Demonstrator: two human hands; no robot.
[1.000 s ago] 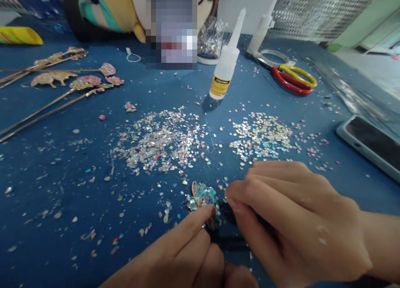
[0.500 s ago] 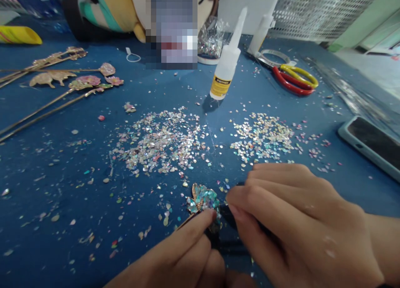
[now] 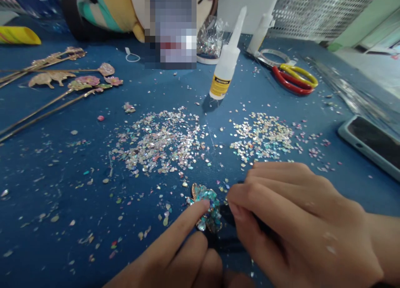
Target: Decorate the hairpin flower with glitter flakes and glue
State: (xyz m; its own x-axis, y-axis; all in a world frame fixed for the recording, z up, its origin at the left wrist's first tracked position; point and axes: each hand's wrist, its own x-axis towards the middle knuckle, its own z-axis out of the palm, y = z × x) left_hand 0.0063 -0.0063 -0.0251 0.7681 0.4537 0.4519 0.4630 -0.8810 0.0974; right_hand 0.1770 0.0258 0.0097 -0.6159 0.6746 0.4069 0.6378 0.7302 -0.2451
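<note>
A gold-edged ornament [image 3: 212, 215] covered in shiny turquoise chips lies low in the middle of the view. My left hand [image 3: 178, 254] comes from below, its index finger stretched out with the tip on the ornament. The other visible fingers are curled, and the thumb is hidden. To the right of the ornament, my right hand [image 3: 300, 221] is closed, thumb and index finger pinched together. Something dark shows by its fingertips, but I cannot tell whether it is a tool or shadow. Loose iridescent shell-like chips [image 3: 159, 142] lie in a patch beyond the hands.
A glue bottle [image 3: 223, 73] stands upright behind the chips. Another chip patch [image 3: 265, 134] lies at right, near a phone [image 3: 375, 142]. Red-and-yellow-handled scissors [image 3: 295, 82] lie farther back. Several gold hair sticks [image 3: 90, 82] rest at left. A bag of chips [image 3: 211, 40] sits at the back.
My left index fingertip has shifted up and left across the ornament, uncovering its lower part. My right hand has stayed almost still.
</note>
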